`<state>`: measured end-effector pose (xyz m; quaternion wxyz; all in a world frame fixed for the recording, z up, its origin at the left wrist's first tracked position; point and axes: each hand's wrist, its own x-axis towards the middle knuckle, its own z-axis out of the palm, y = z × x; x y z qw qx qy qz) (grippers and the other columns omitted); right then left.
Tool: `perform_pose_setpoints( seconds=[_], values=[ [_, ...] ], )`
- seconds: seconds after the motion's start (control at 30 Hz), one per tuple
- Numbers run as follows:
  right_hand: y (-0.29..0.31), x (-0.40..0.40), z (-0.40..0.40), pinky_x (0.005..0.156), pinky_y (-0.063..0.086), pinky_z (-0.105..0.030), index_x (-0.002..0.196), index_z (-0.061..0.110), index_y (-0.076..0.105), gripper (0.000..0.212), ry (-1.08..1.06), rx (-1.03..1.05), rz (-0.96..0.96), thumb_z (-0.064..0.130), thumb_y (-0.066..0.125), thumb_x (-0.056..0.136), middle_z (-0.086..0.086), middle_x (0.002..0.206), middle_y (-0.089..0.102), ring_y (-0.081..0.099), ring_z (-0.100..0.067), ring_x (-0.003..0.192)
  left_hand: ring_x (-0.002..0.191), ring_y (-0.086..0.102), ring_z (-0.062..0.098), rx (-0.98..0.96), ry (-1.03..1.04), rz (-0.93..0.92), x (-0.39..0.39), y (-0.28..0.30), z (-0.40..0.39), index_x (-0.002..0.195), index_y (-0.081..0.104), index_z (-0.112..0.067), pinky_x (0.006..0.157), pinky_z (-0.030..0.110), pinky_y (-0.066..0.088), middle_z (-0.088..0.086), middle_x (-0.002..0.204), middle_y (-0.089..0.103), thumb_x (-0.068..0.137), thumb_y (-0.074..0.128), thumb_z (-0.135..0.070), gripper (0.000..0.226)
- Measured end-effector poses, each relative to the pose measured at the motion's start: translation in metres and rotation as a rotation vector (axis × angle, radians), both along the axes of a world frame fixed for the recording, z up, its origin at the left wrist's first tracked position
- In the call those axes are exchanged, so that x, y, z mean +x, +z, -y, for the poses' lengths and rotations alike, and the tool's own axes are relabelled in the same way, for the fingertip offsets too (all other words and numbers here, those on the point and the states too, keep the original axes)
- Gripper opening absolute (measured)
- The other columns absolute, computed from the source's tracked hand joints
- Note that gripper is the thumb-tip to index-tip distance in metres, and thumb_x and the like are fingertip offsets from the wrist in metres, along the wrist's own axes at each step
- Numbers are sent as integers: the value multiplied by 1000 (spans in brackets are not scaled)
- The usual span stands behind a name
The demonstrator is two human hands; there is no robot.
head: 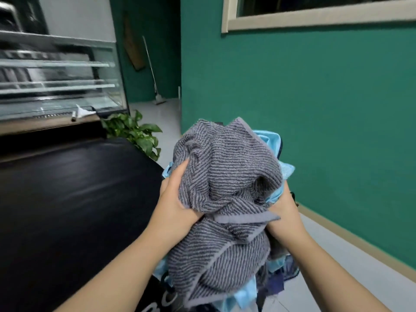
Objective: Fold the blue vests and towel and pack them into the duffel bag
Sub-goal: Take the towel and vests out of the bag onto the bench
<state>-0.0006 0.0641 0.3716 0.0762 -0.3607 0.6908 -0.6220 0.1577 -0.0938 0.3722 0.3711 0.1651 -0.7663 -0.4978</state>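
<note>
counter (74, 199): dark, glossy surface at left; a likely place to spread and fold the laundry, though nothing lies on it in view.
left hand (177, 206): grip curled into the left side of the bundle, fingers pressed into the towel to hold it up.
towel (225, 188): grey, striped, bunched and unfolded, carried between both hands in front of the body, draped over the rest.
blue vests (287, 171): light blue fabric peeking out behind and below the towel; how many, cannot tell.
right hand (282, 212): supports the bundle's right side; its fingers are buried in cloth, so the grip is unclear.
duffel bag: not clearly identifiable; dark material with pale lettering at the bottom edge is cut off.
</note>
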Motion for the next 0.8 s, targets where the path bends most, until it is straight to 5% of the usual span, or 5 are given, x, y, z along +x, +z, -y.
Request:
perform_pose_setpoints(
  seconds=[0.1, 0.3, 0.5, 0.67, 0.8],
  values=[
    [26, 31, 39, 76, 40, -3, 114, 54, 37, 52, 88, -35, -18, 28, 71, 84, 50, 96, 54, 52, 24, 93, 124, 37, -4, -56, 103, -21, 44, 28, 21, 125, 26, -64, 104, 18, 28, -10, 142, 31, 63, 88, -23, 96],
    [70, 101, 129, 80, 40, -13, 122, 44, 37, 49, 268, -47, -68, 43, 63, 80, 46, 94, 54, 51, 23, 90, 132, 44, 11, -109, 292, -57, 140, 67, 76, 138, 32, -53, 112, 47, 34, -3, 144, 42, 47, 85, -57, 105],
    [83, 173, 215, 66, 37, -7, 124, 40, 32, 57, 396, -9, -150, 19, 68, 85, 36, 93, 49, 49, 18, 83, 133, 41, 9, -164, 542, -68, 230, 85, 116, 118, 30, -75, 113, 44, 33, -6, 144, 41, 46, 81, -58, 90],
    [38, 219, 268, 78, 44, -19, 125, 46, 30, 59, 549, 74, -92, 27, 69, 85, 30, 99, 56, 55, 6, 93, 134, 40, 13, -65, 637, -18, 277, 34, 151, 135, 33, -56, 112, 48, 33, -5, 145, 39, 48, 84, -61, 100],
    [-18, 233, 282, 85, 46, -31, 134, 39, 28, 63, 550, 205, -45, 28, 67, 86, 24, 97, 56, 58, -4, 95, 124, 41, 8, 49, 730, 78, 286, -20, 156, 131, 33, -57, 111, 32, 30, 3, 144, 32, 60, 88, -30, 94]
  ],
)
